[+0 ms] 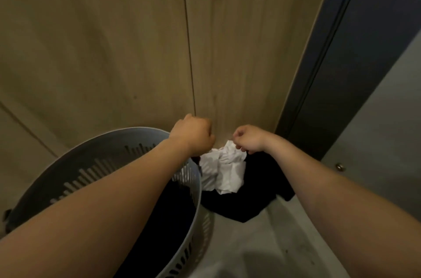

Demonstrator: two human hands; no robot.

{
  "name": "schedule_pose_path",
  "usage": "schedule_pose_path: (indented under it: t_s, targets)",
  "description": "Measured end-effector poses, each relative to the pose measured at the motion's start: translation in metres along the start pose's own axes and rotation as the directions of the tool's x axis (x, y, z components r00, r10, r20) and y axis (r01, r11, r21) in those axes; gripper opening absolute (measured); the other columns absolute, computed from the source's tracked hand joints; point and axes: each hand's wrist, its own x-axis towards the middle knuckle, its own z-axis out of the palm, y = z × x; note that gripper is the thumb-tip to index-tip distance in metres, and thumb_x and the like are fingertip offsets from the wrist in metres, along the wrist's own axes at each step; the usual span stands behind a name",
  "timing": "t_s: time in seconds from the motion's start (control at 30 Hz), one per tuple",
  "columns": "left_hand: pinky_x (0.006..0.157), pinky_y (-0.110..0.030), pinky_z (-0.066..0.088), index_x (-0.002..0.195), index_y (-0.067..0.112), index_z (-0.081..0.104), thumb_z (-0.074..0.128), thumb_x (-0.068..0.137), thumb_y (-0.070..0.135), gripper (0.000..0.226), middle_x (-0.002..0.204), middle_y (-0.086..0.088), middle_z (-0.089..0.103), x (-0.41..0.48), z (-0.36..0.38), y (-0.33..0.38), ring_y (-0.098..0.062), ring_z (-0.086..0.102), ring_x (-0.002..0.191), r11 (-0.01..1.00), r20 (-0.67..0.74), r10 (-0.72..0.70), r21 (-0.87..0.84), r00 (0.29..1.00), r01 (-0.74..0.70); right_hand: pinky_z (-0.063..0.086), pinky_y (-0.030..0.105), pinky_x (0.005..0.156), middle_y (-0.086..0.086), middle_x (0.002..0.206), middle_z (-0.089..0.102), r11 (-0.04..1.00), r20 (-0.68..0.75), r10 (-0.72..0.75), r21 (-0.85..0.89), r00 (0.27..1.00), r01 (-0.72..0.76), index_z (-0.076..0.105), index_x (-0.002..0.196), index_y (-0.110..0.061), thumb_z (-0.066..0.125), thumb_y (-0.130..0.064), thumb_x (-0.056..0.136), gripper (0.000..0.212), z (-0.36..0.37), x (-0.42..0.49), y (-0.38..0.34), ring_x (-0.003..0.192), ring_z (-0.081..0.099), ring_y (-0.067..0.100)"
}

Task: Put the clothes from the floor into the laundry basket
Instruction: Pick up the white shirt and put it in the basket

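A grey slotted laundry basket stands at the lower left with dark clothing inside it. Right of its rim, a crumpled white garment lies on top of a black garment on the floor. My right hand pinches the top edge of the white garment. My left hand is closed just left of it, above the basket's rim, with its fingers curled down at the edge of the white cloth; what they grip is hidden.
A wooden panelled wall rises straight behind the basket and clothes. A dark door frame runs diagonally at the right. The pale floor extends toward me, with a small metal stop at the right.
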Motion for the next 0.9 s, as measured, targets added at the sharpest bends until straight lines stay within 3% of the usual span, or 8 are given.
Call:
schedule_pose_path:
  t_s: [0.07, 0.2, 0.27, 0.43, 0.6, 0.7, 0.8, 0.9]
  targets:
    - [0.073, -0.035, 0.042, 0.102, 0.013, 0.065, 0.049, 0.094, 0.033, 0.027, 0.107, -0.013, 0.068, 0.020, 0.015, 0.008, -0.033, 0.058, 0.097, 1.000, 0.090, 0.014, 0.018, 0.996, -0.016, 0.047, 0.026, 0.058, 0.007, 0.095, 0.065, 0.998, 0.001, 0.012, -0.061, 1.000, -0.012, 0.066, 0.109, -0.011, 0.052, -0.018, 0.096, 0.020, 0.005, 0.012, 0.013, 0.077, 0.060, 0.020]
    - [0.068, -0.037, 0.044, 0.094, 0.014, 0.057, 0.050, 0.097, 0.023, 0.012, 0.102, -0.012, 0.066, 0.053, 0.042, 0.020, -0.028, 0.056, 0.081, 1.000, 0.207, -0.020, 0.003, 0.978, 0.020, 0.046, 0.027, 0.085, 0.013, 0.139, 0.058, 0.984, 0.019, 0.041, -0.175, 0.999, -0.037, 0.056, 0.137, -0.016, 0.059, -0.025, 0.093, 0.045, 0.026, 0.041, 0.040, 0.117, 0.060, 0.029]
    - [0.068, -0.037, 0.045, 0.093, 0.015, 0.055, 0.050, 0.098, 0.021, 0.009, 0.098, -0.010, 0.062, 0.061, 0.055, 0.018, -0.028, 0.056, 0.082, 0.999, 0.250, -0.037, 0.016, 0.968, 0.034, 0.044, 0.027, 0.092, 0.015, 0.149, 0.047, 0.979, 0.026, 0.040, -0.203, 0.999, -0.034, 0.048, 0.144, -0.022, 0.063, -0.030, 0.091, 0.056, 0.040, 0.056, 0.054, 0.128, 0.053, 0.031]
    - [0.077, -0.038, 0.054, 0.106, 0.017, 0.062, 0.046, 0.098, 0.030, 0.021, 0.095, -0.005, 0.059, 0.059, 0.076, 0.002, -0.028, 0.061, 0.089, 0.989, 0.359, -0.101, 0.136, 0.928, 0.055, 0.035, 0.046, 0.115, 0.014, 0.157, 0.019, 0.964, 0.100, 0.065, -0.265, 0.993, -0.036, 0.032, 0.151, -0.043, 0.072, -0.058, 0.081, 0.082, 0.077, 0.093, 0.079, 0.143, 0.025, 0.043]
    - [0.069, -0.037, 0.049, 0.112, 0.018, 0.061, 0.045, 0.099, 0.028, 0.023, 0.094, -0.004, 0.058, 0.058, 0.084, 0.004, -0.027, 0.059, 0.084, 0.987, 0.328, -0.084, 0.160, 0.941, 0.032, 0.024, 0.058, 0.118, 0.003, 0.165, -0.001, 0.946, 0.079, 0.014, -0.324, 0.997, 0.013, 0.017, 0.152, -0.058, 0.073, -0.074, 0.069, 0.101, 0.108, 0.115, 0.079, 0.149, 0.008, 0.041]
    - [0.068, -0.037, 0.045, 0.113, 0.019, 0.061, 0.045, 0.099, 0.029, 0.024, 0.091, -0.003, 0.053, 0.057, 0.084, 0.005, -0.027, 0.055, 0.081, 0.982, 0.342, -0.108, 0.182, 0.933, 0.047, 0.009, 0.064, 0.119, 0.002, 0.168, -0.016, 0.930, 0.126, 0.066, -0.368, 0.990, -0.015, 0.018, 0.153, -0.057, 0.071, -0.073, 0.074, 0.097, 0.125, 0.130, 0.081, 0.152, -0.011, 0.045]
    - [0.068, -0.036, 0.044, 0.112, 0.021, 0.062, 0.045, 0.097, 0.033, 0.025, 0.090, -0.002, 0.053, 0.056, 0.085, 0.007, -0.027, 0.055, 0.080, 0.979, 0.338, -0.121, 0.193, 0.933, 0.057, 0.014, 0.057, 0.119, 0.003, 0.169, 0.000, 0.909, 0.046, 0.103, -0.410, 0.994, -0.075, 0.044, 0.148, -0.040, 0.062, -0.054, 0.089, 0.063, 0.134, 0.139, 0.086, 0.153, -0.003, 0.042]
    - [0.068, -0.035, 0.043, 0.109, 0.021, 0.061, 0.044, 0.097, 0.035, 0.024, 0.089, -0.001, 0.052, 0.055, 0.085, 0.007, -0.027, 0.055, 0.081, 0.979, 0.341, -0.138, 0.188, 0.930, 0.077, 0.027, 0.040, 0.116, 0.007, 0.150, 0.049, 0.925, -0.091, 0.028, -0.375, 0.995, -0.060, 0.062, 0.134, -0.019, 0.051, -0.029, 0.098, 0.039, 0.128, 0.139, 0.086, 0.141, 0.038, 0.030]
